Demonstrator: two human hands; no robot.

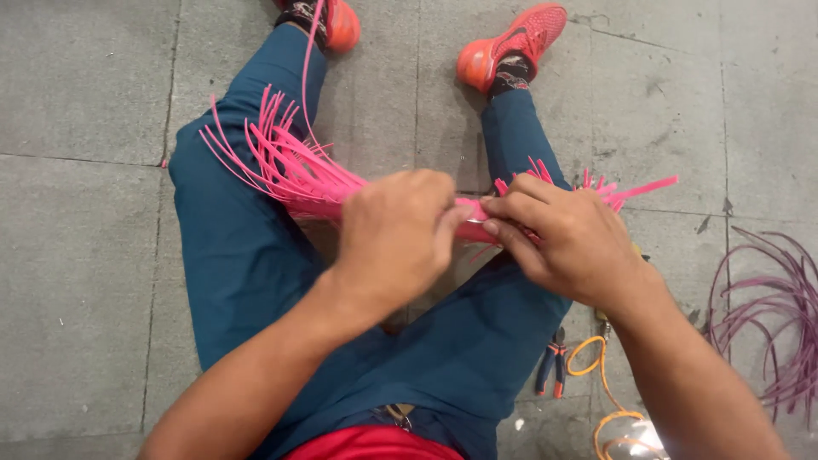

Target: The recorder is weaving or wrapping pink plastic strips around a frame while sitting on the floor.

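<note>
So there's this bundle of pink plastic strips (298,175) held crosswise over the person's lap, just above the knees. The loose ends fan out on both sides, a big spray on the left over the thigh and a shorter one sticking out past the right hand. The left hand (396,238) has its grip clenched around the middle of the bundle, fingers curled over the top. The right hand (567,238) is right next to it, grasping the bundle too, fingertips pinched on the strips where the two hands meet.

The person sits on a grey tiled floor (85,255) in teal trousers and orange shoes (511,43). By the right hip lie pliers (552,362) with blue-and-orange handles, an orange cord (609,400) just beside them, and further right a loose coil of purple strips (775,315).
</note>
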